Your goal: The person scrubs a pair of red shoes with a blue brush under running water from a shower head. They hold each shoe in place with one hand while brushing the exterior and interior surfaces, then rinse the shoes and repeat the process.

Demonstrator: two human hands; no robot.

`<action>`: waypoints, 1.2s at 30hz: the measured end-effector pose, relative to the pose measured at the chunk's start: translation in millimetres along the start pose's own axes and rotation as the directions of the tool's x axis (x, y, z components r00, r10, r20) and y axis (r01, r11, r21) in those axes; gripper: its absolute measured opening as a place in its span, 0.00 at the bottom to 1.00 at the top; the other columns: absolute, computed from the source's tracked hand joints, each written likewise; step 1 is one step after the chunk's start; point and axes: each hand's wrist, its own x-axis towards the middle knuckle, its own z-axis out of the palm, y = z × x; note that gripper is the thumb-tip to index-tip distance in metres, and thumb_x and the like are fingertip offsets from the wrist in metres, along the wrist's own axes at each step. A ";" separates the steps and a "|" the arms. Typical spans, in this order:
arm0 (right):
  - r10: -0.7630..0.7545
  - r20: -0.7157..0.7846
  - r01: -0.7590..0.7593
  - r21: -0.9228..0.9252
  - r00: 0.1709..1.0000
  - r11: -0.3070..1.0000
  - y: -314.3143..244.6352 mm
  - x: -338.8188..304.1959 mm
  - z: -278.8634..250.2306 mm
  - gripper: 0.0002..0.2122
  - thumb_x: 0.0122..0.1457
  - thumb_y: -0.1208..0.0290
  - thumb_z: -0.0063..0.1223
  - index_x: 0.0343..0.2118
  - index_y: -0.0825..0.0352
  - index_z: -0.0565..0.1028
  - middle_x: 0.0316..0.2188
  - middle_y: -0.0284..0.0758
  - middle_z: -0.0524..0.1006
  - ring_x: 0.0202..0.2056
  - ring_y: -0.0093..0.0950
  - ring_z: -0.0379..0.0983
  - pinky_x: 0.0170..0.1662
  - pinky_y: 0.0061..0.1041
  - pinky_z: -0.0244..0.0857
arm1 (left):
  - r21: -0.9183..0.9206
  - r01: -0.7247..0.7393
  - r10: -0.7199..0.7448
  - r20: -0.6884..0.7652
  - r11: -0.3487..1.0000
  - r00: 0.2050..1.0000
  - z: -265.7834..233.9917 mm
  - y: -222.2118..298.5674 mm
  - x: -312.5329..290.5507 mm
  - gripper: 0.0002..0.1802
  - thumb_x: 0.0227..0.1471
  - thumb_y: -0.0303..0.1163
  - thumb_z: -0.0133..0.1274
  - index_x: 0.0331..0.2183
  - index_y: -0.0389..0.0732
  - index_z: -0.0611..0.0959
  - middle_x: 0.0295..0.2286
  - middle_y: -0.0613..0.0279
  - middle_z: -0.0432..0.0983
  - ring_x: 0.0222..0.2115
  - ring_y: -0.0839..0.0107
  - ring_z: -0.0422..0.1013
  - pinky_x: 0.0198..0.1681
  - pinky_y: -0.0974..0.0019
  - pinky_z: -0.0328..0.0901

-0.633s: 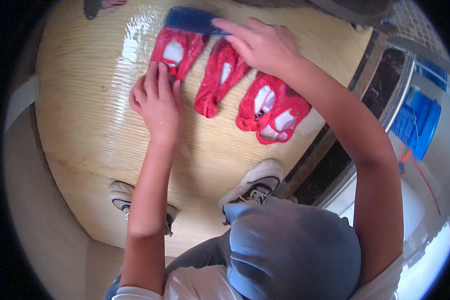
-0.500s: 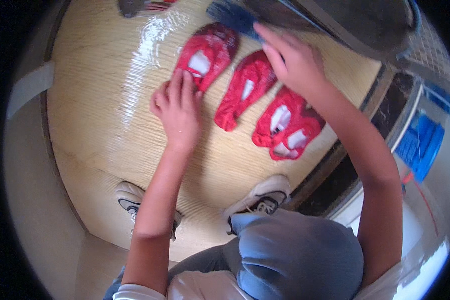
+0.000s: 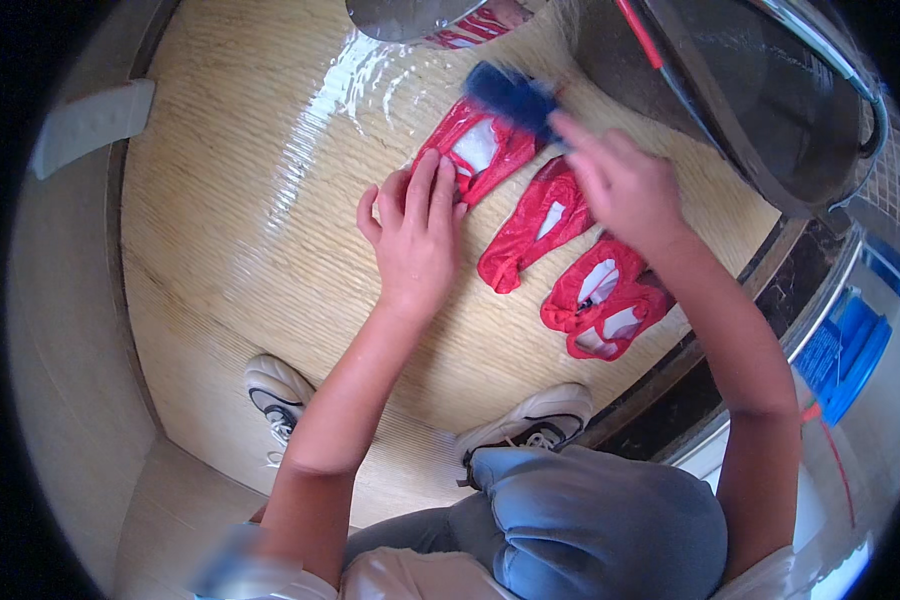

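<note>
Several red fabric ballet flats with pale insoles lie on a wet, ribbed yellowish floor. My left hand (image 3: 417,240) presses its fingers onto the heel end of the leftmost ballet flat (image 3: 448,130) and steadies it. In my right hand (image 3: 630,190) is a dark blue scrubbing brush (image 3: 510,98), motion-blurred, with its bristle end over the toe of that same flat. Just right of it lies a second flat (image 3: 520,240), partly under my right hand. Two more, a flat (image 3: 560,305) and another flat (image 3: 646,318), rest against each other beneath my right forearm.
A large dark bucket (image 3: 660,75) with a metal handle stands at the far right. Water shines on the floor near a grey rounded object (image 3: 400,18) and a red-and-white item at the far edge. Blue plastic (image 3: 840,350) is at right; my shoes (image 3: 550,410) stand nearby.
The view has shifted, so the floor and flats appear lower and further right. The brush has come across onto the toe of the leftmost flat; my left hand stays at its heel.
</note>
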 end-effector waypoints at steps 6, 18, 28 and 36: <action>-0.159 0.123 0.154 0.047 0.980 0.987 -19.1 -3.6 -12.8 0.22 0.57 0.60 0.54 0.57 0.47 0.70 0.23 0.31 0.72 0.19 0.32 0.74 0.20 0.35 0.70 | 0.004 -0.008 0.008 0.027 1.000 1.000 -1.6 -2.1 -1.0 0.31 0.49 0.38 0.59 0.55 0.43 0.73 0.55 0.62 0.67 0.51 0.61 0.64 0.57 0.51 0.50; -0.139 -0.068 0.148 0.150 0.988 0.977 3.0 46.0 5.5 0.18 0.46 0.67 0.61 0.41 0.62 0.73 0.47 0.39 0.71 0.48 0.40 0.70 0.48 0.37 0.68 | 0.024 -0.251 0.248 0.107 0.968 0.963 -16.8 -20.4 19.5 0.28 0.43 0.29 0.54 0.50 0.56 0.79 0.53 0.65 0.69 0.50 0.62 0.65 0.59 0.47 0.48; 0.335 0.127 -0.349 0.541 0.933 0.765 -21.2 56.1 -2.5 0.11 0.47 0.71 0.58 0.33 0.69 0.75 0.28 0.44 0.76 0.32 0.43 0.76 0.38 0.38 0.69 | -0.042 0.014 -0.020 -0.138 0.999 0.990 -14.0 -28.3 31.8 0.31 0.42 0.28 0.59 0.52 0.54 0.77 0.51 0.57 0.67 0.52 0.54 0.61 0.55 0.50 0.54; 0.400 0.372 -0.544 0.638 0.838 0.545 -23.5 58.5 -11.1 0.11 0.48 0.73 0.59 0.32 0.72 0.73 0.21 0.38 0.76 0.22 0.30 0.76 0.28 0.30 0.69 | -0.171 -0.091 0.072 -0.113 0.981 0.991 2.9 -13.6 35.1 0.15 0.41 0.29 0.58 0.36 0.47 0.82 0.48 0.58 0.70 0.51 0.54 0.64 0.54 0.49 0.57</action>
